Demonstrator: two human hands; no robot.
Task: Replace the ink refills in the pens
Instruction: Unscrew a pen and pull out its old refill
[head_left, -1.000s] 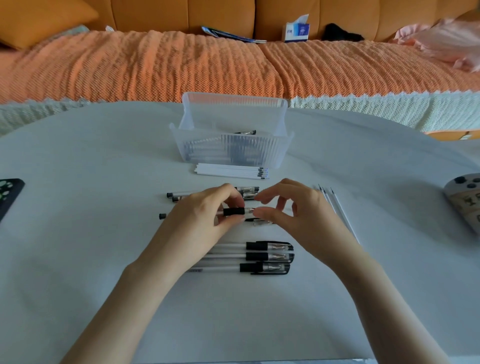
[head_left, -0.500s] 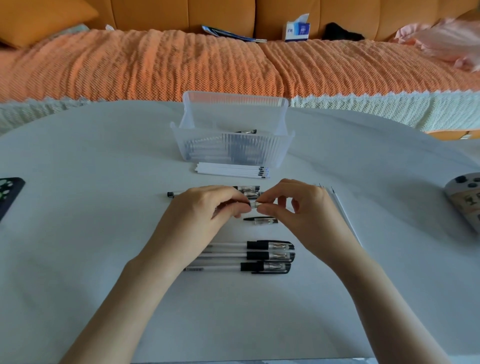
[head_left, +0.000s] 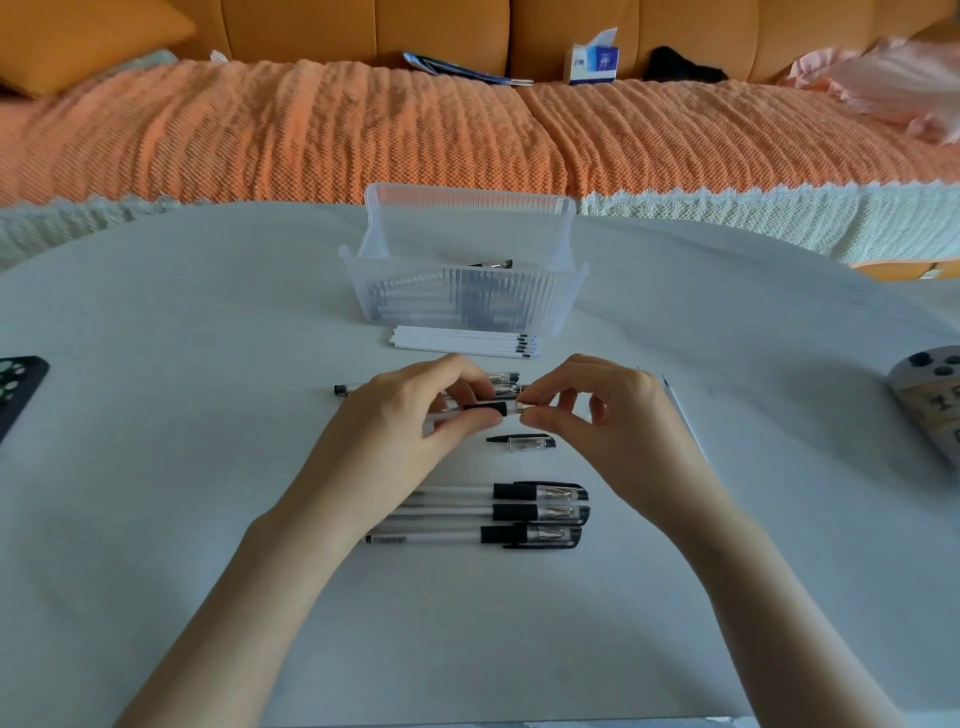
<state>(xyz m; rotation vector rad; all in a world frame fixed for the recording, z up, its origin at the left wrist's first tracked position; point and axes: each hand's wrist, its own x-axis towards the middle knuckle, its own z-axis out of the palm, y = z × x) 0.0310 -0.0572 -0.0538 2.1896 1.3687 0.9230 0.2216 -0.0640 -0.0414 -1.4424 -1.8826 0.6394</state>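
Clear-barrelled pen (head_left: 485, 408) is held level over the table (head_left: 208, 467), long axis left to right, tip rightward; left hand (head_left: 410, 421) curls round its barrel; right hand (head_left: 608, 415) pinches the tip end. Three capped pens (head_left: 498, 512) lie parallel nearer the person, caps rightward; one loose cap (head_left: 524, 441) lies between.

White table (head_left: 156, 467) bore clear bin (head_left: 467, 301), refill stack (head_left: 462, 342) just before it, three capped pens (head_left: 519, 513), loose cap (head_left: 524, 441), remote (head_left: 15, 395) at left edge.

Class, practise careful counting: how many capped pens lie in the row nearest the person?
3: far pen, middle pen, near pen, side by side, caps to the right. Other pens farther back are partly hidden.
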